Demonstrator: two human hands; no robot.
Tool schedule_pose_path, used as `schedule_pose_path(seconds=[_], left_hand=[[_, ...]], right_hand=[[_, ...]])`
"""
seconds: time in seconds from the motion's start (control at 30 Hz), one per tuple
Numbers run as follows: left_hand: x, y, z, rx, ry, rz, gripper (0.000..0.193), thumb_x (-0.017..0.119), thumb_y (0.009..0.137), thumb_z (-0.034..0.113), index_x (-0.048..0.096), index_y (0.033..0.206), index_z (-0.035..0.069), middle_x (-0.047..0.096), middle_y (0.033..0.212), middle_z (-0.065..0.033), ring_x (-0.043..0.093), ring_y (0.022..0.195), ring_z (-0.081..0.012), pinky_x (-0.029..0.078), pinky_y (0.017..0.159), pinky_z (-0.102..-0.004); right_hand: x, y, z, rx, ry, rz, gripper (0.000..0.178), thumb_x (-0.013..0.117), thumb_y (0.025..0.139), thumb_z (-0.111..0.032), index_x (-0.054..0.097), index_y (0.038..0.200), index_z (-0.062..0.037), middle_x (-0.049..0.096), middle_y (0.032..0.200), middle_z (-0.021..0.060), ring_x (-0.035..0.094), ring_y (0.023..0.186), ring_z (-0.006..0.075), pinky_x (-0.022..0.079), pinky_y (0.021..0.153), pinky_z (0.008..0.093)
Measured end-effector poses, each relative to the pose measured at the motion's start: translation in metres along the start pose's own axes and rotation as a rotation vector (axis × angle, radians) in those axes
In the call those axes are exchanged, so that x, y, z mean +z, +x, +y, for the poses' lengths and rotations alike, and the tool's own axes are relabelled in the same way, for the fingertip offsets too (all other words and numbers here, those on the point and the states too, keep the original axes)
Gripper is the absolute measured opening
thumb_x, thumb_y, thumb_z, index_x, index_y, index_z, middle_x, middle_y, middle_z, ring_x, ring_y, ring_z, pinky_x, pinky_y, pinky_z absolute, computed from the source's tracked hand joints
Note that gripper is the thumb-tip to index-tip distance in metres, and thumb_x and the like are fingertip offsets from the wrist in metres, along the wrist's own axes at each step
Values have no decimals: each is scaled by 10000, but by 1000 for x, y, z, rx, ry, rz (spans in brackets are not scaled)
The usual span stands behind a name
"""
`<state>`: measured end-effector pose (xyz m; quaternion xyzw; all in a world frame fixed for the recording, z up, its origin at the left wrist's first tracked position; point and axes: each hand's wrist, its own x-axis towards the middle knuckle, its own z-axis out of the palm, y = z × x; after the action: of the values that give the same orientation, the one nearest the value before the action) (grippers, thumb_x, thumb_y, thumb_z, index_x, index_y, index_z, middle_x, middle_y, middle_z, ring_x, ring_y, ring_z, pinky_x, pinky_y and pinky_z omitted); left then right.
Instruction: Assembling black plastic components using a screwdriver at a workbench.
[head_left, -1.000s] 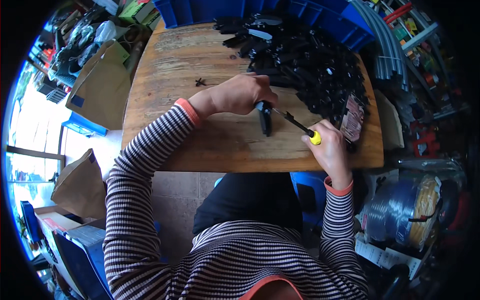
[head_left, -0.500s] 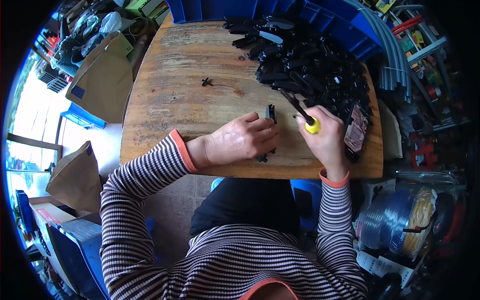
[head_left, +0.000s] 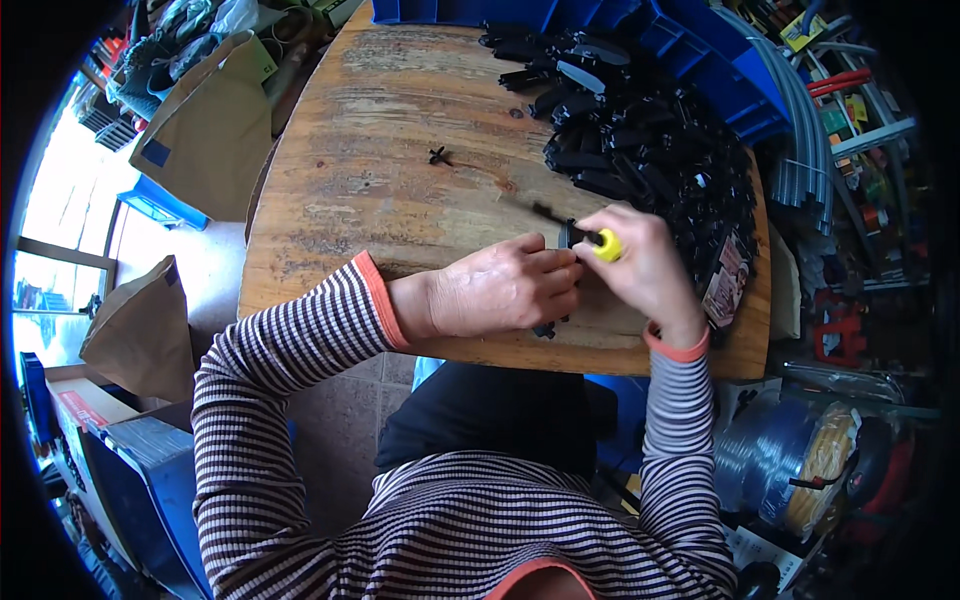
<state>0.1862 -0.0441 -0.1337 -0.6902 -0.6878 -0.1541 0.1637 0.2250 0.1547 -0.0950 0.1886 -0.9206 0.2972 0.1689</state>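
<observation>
My left hand (head_left: 515,285) is closed over a narrow black plastic part (head_left: 544,329) near the table's front edge. Only the part's two ends show, above and below my fingers. My right hand (head_left: 640,262) grips a slim tool (head_left: 607,245) with a yellow end and a dark shaft; its kind is not clear. The shaft points up and left, blurred at its far end, across the upper end of the black part. The fingertips of both hands come close together there. Beyond my hands lies a big heap of similar black plastic parts (head_left: 640,150).
A small black piece (head_left: 439,156) lies alone on the wooden table (head_left: 370,190). Blue bins (head_left: 690,45) stand behind the heap. At the table's right edge is a printed pinkish item (head_left: 727,282). Grey tubing (head_left: 805,150) hangs at the right; paper bags (head_left: 205,130) stand left.
My right hand has brought the tool leftward, from beside the black part to over its upper end. The view has shifted slightly. My left hand keeps its hold on the part.
</observation>
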Motion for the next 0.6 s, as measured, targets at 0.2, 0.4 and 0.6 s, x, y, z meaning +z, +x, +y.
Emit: schedule_pose_path(seconds=[0.2,0.4,0.6], left_hand=[[-1,3,1,16,-36,15,216,608,815,149,608,1011,58,620,1185,-102,585,1142,-223,485,813,-301],[3,12,-16,133,73,106,332,643,777,125,616,1099,50,616,1205,-95,572,1167,-224,485,837,-299],[4,18,-41,-173,-340,75,311,667,797,116,625,1104,91,648,1121,-75,605,1078,-226,499,757,-292]], right_hand=[[22,24,-9,188,818,457,75,682,829,-46,619,861,-21,666,813,57,613,659,113,492,589,244],[-23,8,-14,328,515,501,94,686,844,-86,611,824,-35,646,733,61,588,602,107,476,584,210],[-56,-66,8,534,-376,62,217,719,787,-113,635,949,4,640,874,191,644,807,349,515,706,399]])
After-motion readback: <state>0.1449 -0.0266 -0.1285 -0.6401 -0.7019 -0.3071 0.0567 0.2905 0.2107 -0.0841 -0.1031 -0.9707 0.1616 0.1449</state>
